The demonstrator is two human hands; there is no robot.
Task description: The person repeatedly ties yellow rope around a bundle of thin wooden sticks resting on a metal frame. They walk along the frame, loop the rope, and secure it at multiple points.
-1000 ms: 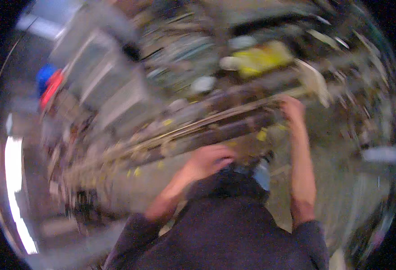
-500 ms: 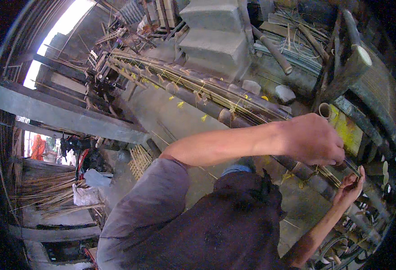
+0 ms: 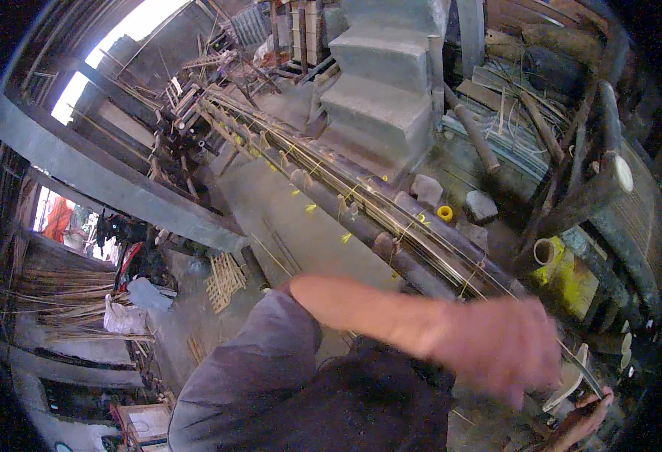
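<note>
My left hand point(image 3: 497, 348) reaches across from the left, smeared by motion, its fingers bent downward over the near end of the bamboo rack. Whether it grips anything is not clear. At the lower right, my right hand point(image 3: 593, 418) has its fingers closed round the end of a narrow, flat, blade-like strip point(image 3: 588, 379). That strip slants up towards my left hand, and its upper part is partly hidden. Beside it lies a pale, curved piece point(image 3: 570, 379), perhaps cut bamboo. Long thin strips point(image 3: 429, 252) lie along the bamboo rack point(image 3: 357, 224), which has yellow ties.
Concrete steps point(image 3: 380, 98) rise behind the rack. A yellow roll point(image 3: 445, 214) and grey stones point(image 3: 481, 206) lie beside it. At the right stand thick bamboo poles point(image 3: 572, 203) and a yellow-splashed tube point(image 3: 548, 252). Stacked sticks point(image 3: 60, 294) fill the left.
My left hand has moved down and a little left, away from my right hand. My right hand sits lower, its fingers closed round the strip. The whole view has shifted.
</note>
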